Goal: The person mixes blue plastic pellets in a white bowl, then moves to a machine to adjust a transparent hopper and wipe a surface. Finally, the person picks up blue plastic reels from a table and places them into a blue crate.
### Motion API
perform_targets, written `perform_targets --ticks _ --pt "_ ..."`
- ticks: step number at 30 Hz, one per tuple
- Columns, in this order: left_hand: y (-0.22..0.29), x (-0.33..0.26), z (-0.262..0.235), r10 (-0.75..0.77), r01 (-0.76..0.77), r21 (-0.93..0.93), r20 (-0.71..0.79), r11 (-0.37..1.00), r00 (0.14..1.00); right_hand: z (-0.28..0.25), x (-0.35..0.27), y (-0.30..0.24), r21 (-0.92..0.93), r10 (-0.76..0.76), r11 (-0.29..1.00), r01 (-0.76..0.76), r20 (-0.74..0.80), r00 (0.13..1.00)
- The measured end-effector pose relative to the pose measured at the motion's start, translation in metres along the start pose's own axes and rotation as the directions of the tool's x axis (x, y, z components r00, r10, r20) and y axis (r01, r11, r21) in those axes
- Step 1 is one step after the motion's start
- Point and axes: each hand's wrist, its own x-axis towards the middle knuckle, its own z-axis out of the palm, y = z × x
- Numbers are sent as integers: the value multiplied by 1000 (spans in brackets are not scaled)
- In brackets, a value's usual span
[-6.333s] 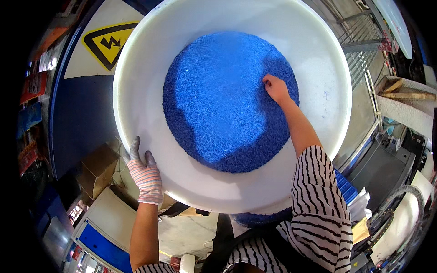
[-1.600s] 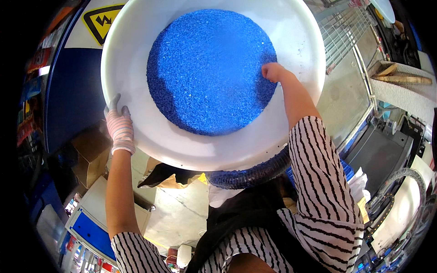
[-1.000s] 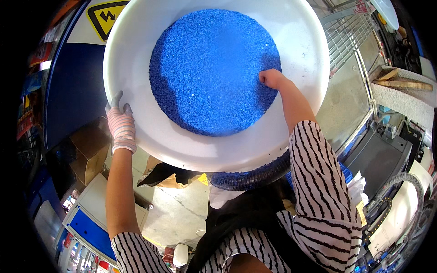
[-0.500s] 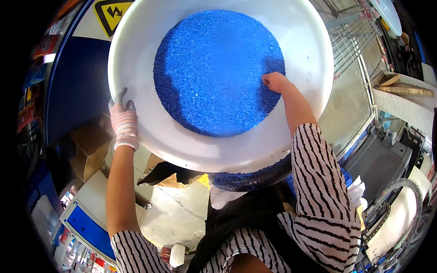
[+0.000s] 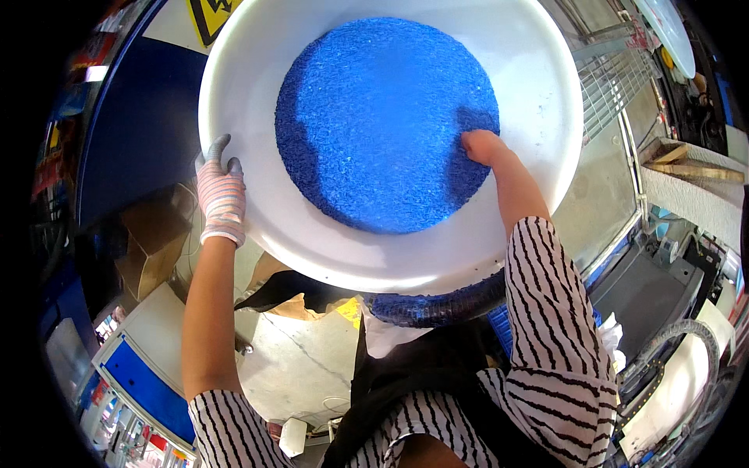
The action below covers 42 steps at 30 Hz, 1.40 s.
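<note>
A large white basin [image 5: 538, 117] fills the upper centre of the frame and is seen from above. Its floor is covered by a round bed of blue granules [image 5: 382, 117], which reaches almost to the wall on every side.

The left hand [image 5: 221, 195], in a striped knit glove with grey fingertips, is laid against the basin's outer wall at the left of the frame; its fingers are curled over the rim and held close together. The right hand [image 5: 477, 144], bare, is pressed into the granules at the right edge of the bed, just inside the wall. Its fingers are sunk among the granules, so it cannot be told whether they are spread or closed. Both forearms enter from the lower edge in black-and-white striped sleeves [image 5: 554, 327].

Under the basin's near rim, at lower centre, a second blue rim [image 5: 437, 306] is partly shown.

A triangular yellow warning sign [image 5: 212, 11] with a black border is seen at the upper left, cut by the frame, on a white panel above a dark blue surface [image 5: 133, 125]. Brown cartons [image 5: 156, 242] are seen at the left, below that surface. A white cabinet with a blue panel [image 5: 148, 390] is placed at the lower left. A wire grille [image 5: 612, 78] is seen at the upper right.
</note>
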Motion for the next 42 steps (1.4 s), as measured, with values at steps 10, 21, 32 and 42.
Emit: perform_targets --ticks 10,21,32,42 --pt "-3 1 0 23 -23 121 1 992 1000 -104 -32 -36 997 137 -38 61 -55 989" --pt "27 -84 -11 -27 -2 -129 -222 992 975 -186 -254 -84 513 244 -702 494 -478 844" --pt "32 -186 16 -116 69 -266 -165 962 979 -192 -386 -83 158 337 -819 551 -646 686" --pt "50 -186 14 -179 148 -122 -315 982 932 -160 -423 -43 148 304 -828 541 -692 655"
